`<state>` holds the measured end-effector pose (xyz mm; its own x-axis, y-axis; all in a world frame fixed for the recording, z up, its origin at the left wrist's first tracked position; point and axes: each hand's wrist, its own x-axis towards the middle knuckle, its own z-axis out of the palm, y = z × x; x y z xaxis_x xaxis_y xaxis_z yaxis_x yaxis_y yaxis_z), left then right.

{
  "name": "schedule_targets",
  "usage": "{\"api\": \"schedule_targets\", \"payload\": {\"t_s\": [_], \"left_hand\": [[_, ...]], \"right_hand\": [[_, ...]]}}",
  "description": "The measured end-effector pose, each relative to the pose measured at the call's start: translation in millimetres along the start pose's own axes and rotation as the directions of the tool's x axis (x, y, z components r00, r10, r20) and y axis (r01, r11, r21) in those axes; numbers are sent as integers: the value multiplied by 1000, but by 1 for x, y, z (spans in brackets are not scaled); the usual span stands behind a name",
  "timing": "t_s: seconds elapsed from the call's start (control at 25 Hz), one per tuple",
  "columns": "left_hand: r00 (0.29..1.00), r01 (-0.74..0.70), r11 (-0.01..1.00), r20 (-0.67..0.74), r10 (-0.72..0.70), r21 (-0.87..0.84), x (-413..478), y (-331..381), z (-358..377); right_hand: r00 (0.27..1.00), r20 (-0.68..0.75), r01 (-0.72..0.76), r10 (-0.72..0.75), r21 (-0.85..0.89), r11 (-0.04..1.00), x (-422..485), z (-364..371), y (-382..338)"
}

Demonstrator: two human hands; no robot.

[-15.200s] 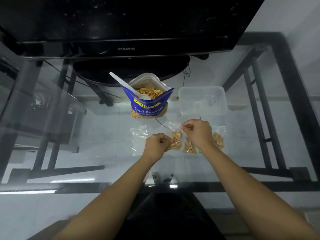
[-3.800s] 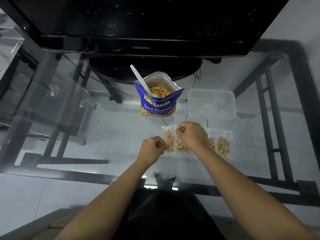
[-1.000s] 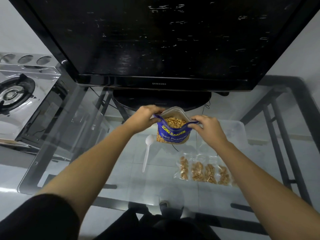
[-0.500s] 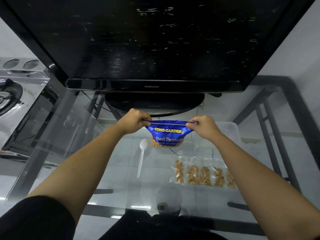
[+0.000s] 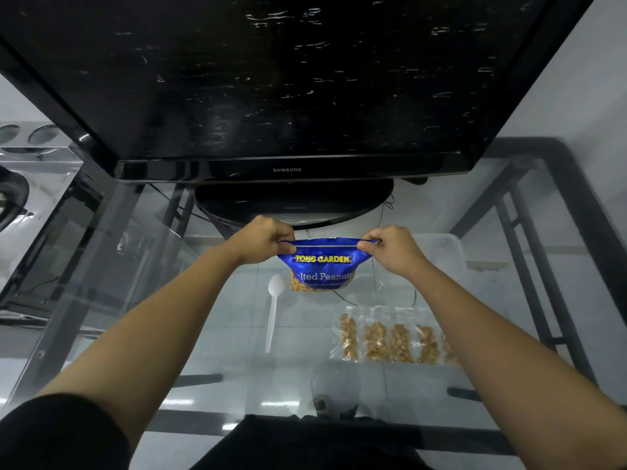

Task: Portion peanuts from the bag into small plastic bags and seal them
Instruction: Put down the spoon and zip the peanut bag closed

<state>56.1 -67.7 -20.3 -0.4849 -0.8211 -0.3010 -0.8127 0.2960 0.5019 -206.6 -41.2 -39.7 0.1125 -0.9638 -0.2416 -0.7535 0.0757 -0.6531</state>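
The blue peanut bag (image 5: 322, 266) stands on the glass table under the television, its top pulled flat and closed. My left hand (image 5: 263, 237) pinches the bag's top left corner and my right hand (image 5: 390, 249) pinches the top right corner. Several small plastic bags of peanuts (image 5: 390, 339) lie in a row on the glass to the near right of the big bag. A white plastic spoon (image 5: 273, 310) lies on the glass just left of the bag, bowl pointing away from me.
A large black television (image 5: 271, 96) on a round stand (image 5: 291, 205) fills the back of the glass table (image 5: 135, 266). A clear plastic container (image 5: 441, 252) sits behind my right hand. A gas stove (image 5: 20, 184) stands at the far left.
The spoon came out of the bag and was laid on the glass. Both hands moved from the small bags to the big bag's mouth and pulled it from open to flat and closed.
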Motion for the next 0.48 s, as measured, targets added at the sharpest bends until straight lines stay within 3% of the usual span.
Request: {"api": "schedule_targets", "payload": {"t_s": [0.32, 0.48], "left_hand": [[1000, -25, 997, 12, 26, -69, 10, 12, 0], [999, -42, 998, 7, 42, 56, 12, 15, 5]], "right_hand": [[1000, -5, 21, -21, 51, 998, -6, -1, -2], [1000, 0, 14, -14, 73, 997, -6, -3, -1]]}}
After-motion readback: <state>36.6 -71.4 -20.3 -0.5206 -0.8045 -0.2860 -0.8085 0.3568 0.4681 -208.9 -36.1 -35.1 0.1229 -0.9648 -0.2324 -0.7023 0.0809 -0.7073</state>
